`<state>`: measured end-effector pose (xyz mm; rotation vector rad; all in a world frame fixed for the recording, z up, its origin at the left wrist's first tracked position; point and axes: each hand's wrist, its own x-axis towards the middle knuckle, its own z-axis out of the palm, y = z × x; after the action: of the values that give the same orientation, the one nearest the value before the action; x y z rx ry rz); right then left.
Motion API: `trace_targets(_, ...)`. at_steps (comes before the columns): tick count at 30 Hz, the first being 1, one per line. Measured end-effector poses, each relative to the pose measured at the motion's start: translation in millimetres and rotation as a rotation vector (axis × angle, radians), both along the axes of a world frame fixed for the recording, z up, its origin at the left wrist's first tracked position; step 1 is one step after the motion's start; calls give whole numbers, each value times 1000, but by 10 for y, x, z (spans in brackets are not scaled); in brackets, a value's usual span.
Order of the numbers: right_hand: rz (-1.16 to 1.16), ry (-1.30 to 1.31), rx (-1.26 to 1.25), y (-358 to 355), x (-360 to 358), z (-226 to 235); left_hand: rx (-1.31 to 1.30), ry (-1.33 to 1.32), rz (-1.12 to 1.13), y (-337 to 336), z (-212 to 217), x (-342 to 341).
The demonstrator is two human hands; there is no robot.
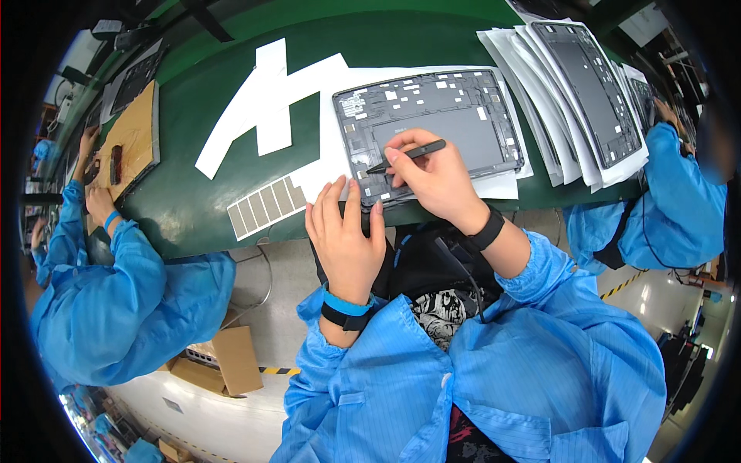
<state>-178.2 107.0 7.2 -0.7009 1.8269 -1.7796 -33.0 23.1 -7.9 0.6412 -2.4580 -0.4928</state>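
Green counter (224,147): right hand (436,181) pinches black tweezers (407,155) over the opened tablet (428,127); left hand (343,235), fingers spread, should brace its edge firmly.

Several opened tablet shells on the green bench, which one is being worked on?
The dark grey opened tablet shell at centre, on white paper. The right hand holds a black stylus-like tool on it; the left hand rests at its near edge.

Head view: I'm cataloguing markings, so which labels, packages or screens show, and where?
White label: rectangular, top left corner of the opened grey tablet.
Strip sheet: grey rectangles on white backing, green table, left of the left hand.
Cardboard boxes: brown, on the floor, lower left.
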Motion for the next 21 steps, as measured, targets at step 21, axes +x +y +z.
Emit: trace_targets(21,-27,162,108,9,65,22,-61,-30,-10,37,44,-67)
